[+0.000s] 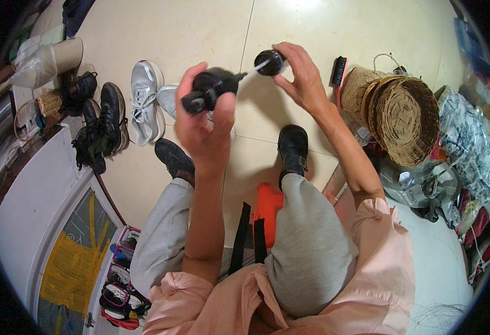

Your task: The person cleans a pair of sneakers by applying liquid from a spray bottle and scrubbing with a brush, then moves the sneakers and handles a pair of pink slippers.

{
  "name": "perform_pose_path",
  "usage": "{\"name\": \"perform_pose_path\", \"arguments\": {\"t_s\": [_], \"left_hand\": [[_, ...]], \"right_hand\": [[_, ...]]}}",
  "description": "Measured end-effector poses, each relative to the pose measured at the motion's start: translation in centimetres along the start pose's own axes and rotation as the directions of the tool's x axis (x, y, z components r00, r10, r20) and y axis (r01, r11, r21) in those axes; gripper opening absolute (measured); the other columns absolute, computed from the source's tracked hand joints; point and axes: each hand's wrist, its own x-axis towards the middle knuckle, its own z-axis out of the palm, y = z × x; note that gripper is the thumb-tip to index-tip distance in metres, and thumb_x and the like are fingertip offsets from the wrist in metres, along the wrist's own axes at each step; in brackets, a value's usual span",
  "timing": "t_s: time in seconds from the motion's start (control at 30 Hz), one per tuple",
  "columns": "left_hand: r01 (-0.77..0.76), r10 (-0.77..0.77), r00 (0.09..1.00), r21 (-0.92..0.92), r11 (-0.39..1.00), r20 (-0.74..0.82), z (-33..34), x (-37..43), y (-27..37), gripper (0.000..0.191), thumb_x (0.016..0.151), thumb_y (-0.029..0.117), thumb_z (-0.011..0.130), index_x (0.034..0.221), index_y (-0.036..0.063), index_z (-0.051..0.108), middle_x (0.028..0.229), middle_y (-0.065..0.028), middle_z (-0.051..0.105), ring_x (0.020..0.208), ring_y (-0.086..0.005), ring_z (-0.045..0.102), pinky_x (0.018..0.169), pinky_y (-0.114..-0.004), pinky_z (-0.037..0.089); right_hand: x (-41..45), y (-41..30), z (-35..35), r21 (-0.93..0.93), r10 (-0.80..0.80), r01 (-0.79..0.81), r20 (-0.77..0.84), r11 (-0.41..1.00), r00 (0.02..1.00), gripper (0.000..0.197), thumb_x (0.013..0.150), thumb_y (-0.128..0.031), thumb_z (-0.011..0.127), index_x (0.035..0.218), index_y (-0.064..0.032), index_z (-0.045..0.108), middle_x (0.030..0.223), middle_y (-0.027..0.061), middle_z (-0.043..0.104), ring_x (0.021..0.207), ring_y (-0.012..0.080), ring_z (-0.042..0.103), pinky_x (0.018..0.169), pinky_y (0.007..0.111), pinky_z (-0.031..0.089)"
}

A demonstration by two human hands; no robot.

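My left hand (205,134) grips a black dispenser head (213,83), slightly blurred, which looks like a pump top. A thin whitish tube (256,68) runs from its narrow end to the round black container (268,63) in my right hand (301,75). The tube's far end lies at the container's opening; how deep it goes I cannot tell. My right thumb and fingers hold the container by its sides. Below and left of my left hand stands a white sneaker (145,104); a second pale sneaker (167,98) is partly hidden behind that hand.
Black shoes (111,113) stand at left by a white cabinet (31,180). A brush (339,73) with black bristles lies right of my right hand, beside stacked woven baskets (402,119). Bags (465,142) crowd the right side. An orange-red object (266,209) sits between my legs.
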Motion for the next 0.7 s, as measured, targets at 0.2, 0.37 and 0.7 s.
{"name": "perform_pose_path", "arguments": {"t_s": [0.2,0.37,0.7], "left_hand": [[-0.216,0.185,0.974,0.290,0.932,0.130,-0.5,1.2,-4.2,0.048,0.084,0.016,0.063,0.126,-0.0004,0.047,0.116,-0.0153,0.053,0.105,-0.0211,0.053,0.093,-0.032,0.042],[0.060,-0.070,0.992,0.093,0.994,0.109,-1.4,0.9,-4.5,0.055,0.084,0.019,0.066,0.129,-0.0033,0.043,0.120,-0.0134,0.050,0.112,-0.0221,0.049,0.097,-0.035,0.040],[0.035,-0.020,0.946,-0.041,0.999,0.323,-1.7,2.5,-3.5,0.059,0.087,0.039,0.058,0.126,-0.0038,0.044,0.127,-0.0167,0.051,0.119,-0.0240,0.049,0.103,-0.036,0.037]], "right_hand": [[0.7,-5.2,0.8,0.088,0.027,-0.030,0.030,0.996,0.999,0.062,0.065,-0.011,0.075,0.123,-0.0097,0.052,0.111,0.0140,0.053,0.103,0.0323,0.052,0.088,0.041,0.046],[1.1,-6.2,0.8,0.091,-0.003,0.001,0.028,0.996,1.000,0.060,0.066,-0.013,0.075,0.121,-0.0092,0.054,0.111,0.0139,0.053,0.103,0.0326,0.053,0.087,0.040,0.046],[0.9,-6.2,0.9,0.468,0.073,-0.188,0.251,0.864,0.965,0.056,0.072,-0.018,0.075,0.120,-0.0013,0.053,0.108,0.0156,0.055,0.096,0.0311,0.057,0.084,0.037,0.048]]}}
